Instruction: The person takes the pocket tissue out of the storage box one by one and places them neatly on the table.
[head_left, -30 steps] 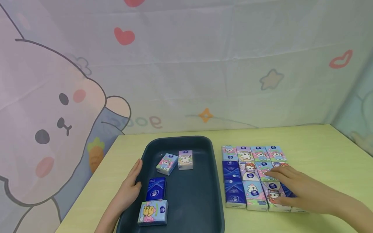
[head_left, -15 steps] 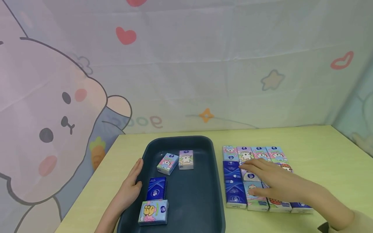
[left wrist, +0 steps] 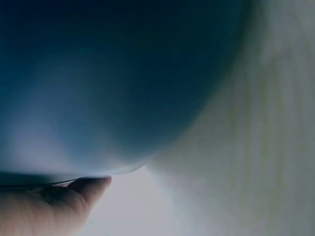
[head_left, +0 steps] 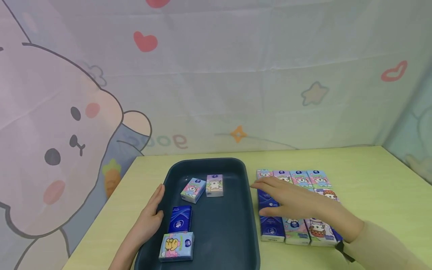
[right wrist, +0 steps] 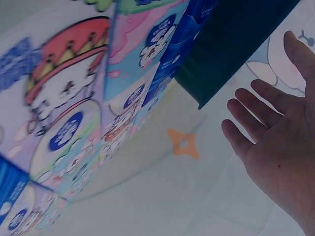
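My left hand rests along the left side of a dark blue-green tray, its fingers straight against the rim. In the left wrist view a little of that hand shows under the blurred tray wall. Over the left part of a block of tissue packs hovers my right hand, fingers extended and holding nothing. The right wrist view shows its bare palm apart from the packs. Blue packs in the left column are partly hidden beneath it.
Inside the tray lie a tilted tissue pack, an upright-printed one, a dark blue one and a yellow-printed one. Yellow-green table surrounds everything. A printed cloth hangs behind.
My right hand has swept left across the tissue packs, from the block's right side towards the tray's right rim. The left hand and the packs in the tray stay put.
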`<action>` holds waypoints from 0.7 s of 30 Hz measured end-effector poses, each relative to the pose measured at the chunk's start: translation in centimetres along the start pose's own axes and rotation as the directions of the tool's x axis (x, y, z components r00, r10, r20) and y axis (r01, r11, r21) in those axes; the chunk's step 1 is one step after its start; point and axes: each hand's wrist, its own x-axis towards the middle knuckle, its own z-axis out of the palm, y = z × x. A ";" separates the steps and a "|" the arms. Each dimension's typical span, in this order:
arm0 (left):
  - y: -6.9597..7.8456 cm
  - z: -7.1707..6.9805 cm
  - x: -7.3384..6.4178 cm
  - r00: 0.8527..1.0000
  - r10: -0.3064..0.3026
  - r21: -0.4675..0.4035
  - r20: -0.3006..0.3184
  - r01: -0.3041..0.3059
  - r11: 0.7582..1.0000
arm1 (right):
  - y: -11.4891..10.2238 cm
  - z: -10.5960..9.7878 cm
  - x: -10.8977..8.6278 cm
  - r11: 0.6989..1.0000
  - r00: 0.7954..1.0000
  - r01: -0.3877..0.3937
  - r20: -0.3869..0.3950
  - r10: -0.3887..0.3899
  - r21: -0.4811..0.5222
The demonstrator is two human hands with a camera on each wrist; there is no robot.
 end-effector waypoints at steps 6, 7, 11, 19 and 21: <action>-0.1 0.2 0.1 1.000 0.002 -0.005 -0.001 -0.002 1.000 | -0.3 0.7 2.9 0.999 0.998 0.028 0.054 -0.030 0.036; -0.1 0.1 0.1 1.000 0.003 -0.005 -0.001 -0.003 1.000 | -0.4 0.9 3.4 0.999 0.997 0.023 0.068 -0.027 0.046; -0.1 0.2 0.2 1.000 0.010 -0.010 0.001 -0.010 1.000 | -0.5 2.0 5.2 0.997 0.995 0.017 0.096 -0.025 0.079; -0.2 0.3 0.3 1.000 0.002 -0.006 -0.002 -0.002 1.000 | 0.1 3.9 8.7 0.983 0.996 0.089 0.012 -0.093 0.158; -0.2 0.2 0.3 1.000 -0.005 -0.005 -0.002 0.005 1.000 | 0.2 4.0 9.6 0.983 0.995 0.094 0.004 -0.096 0.156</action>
